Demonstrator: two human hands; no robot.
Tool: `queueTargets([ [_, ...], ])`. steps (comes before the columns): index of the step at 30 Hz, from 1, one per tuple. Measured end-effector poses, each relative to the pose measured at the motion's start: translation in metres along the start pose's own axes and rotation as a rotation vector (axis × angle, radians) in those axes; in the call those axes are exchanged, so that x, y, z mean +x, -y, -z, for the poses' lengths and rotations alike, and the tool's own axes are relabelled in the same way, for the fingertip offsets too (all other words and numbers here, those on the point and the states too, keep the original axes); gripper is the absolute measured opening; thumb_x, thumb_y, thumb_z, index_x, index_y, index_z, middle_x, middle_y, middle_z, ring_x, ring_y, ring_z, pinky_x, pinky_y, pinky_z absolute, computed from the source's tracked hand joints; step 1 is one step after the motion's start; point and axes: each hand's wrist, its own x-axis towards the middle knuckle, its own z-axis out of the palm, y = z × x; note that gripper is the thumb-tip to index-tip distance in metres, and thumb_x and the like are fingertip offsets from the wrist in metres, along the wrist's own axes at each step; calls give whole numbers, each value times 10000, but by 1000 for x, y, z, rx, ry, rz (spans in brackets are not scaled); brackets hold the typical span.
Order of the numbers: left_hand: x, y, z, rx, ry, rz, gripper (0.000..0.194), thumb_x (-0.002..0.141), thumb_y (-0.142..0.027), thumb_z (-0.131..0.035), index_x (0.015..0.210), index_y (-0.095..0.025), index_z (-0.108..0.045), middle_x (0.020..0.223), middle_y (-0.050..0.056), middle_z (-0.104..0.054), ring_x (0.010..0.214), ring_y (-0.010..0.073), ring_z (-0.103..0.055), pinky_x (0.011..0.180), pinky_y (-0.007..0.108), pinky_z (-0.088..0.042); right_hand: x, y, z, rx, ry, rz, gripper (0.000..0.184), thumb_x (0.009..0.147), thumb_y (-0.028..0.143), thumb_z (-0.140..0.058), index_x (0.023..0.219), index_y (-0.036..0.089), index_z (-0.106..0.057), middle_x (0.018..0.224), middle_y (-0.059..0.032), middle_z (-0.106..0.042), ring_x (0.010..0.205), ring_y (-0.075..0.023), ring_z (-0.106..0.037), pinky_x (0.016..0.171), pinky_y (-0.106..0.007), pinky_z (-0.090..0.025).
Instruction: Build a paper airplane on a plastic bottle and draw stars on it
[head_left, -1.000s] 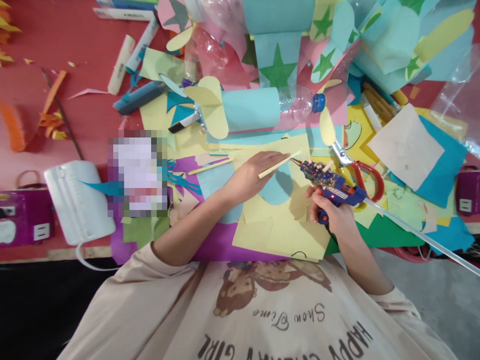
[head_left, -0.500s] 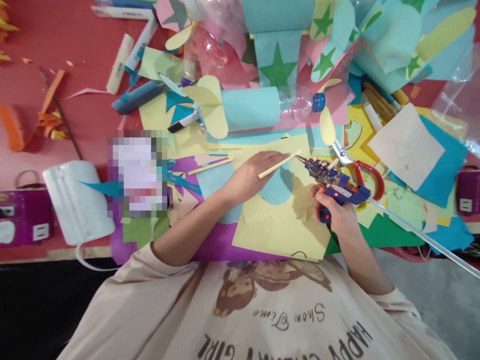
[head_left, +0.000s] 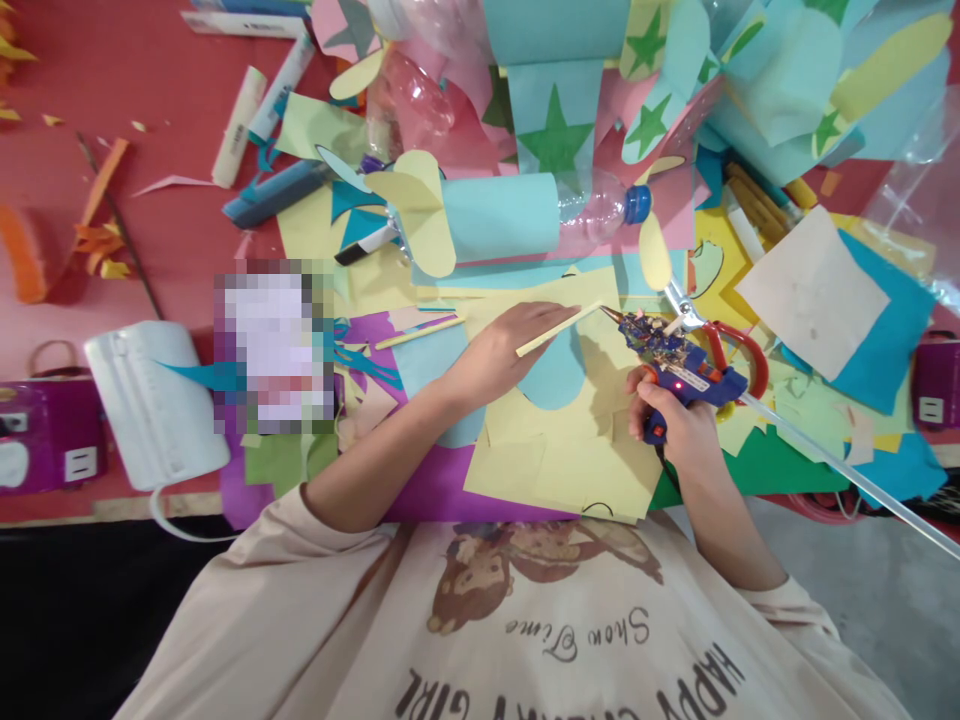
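Note:
My left hand is closed on a narrow pale yellow paper strip, which slants up to the right; its fingertips are partly hidden. In my right hand is a blue hot glue gun, its fingers wrapped round the handle, with a small red light lit. The nozzle points left at the far end of the strip; I cannot tell whether they touch. A long clear glue stick juts out of the gun's back. Yellow paper and a light blue paper piece lie below both hands.
A bottle wrapped in light blue paper lies across the top of the work area. Red-handled scissors sit behind the gun. To the left are a white power bank-like box and markers. Paper scraps cover the red table.
My right hand has drawn the glue gun a little to the right, its nozzle travelling along the strip to the far end. My left hand and the strip have stayed in place.

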Motion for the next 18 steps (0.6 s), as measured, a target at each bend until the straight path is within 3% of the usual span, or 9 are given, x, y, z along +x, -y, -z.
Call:
queueTargets([
  [10, 0, 0, -1, -13, 7, 13, 380, 1032, -269, -380, 1360, -211, -563, 1307, 119, -648, 1219, 222, -599, 1012, 381, -499, -1, 6, -1, 15, -11, -13, 199, 752, 353, -679, 717, 204, -551, 526, 36, -606, 355, -91, -497, 370, -224, -391],
  [18, 3, -5, 6, -111, 44, -67, 383, 1034, -307, -385, 1364, -245, -570, 1297, 110, -655, 1223, 218, -598, 1017, 373, -486, 0, 16, 3, 43, -76, 37, 238, 691, 388, -690, 802, 191, -620, 433, 41, -564, 312, -107, -463, 324, -223, -338],
])
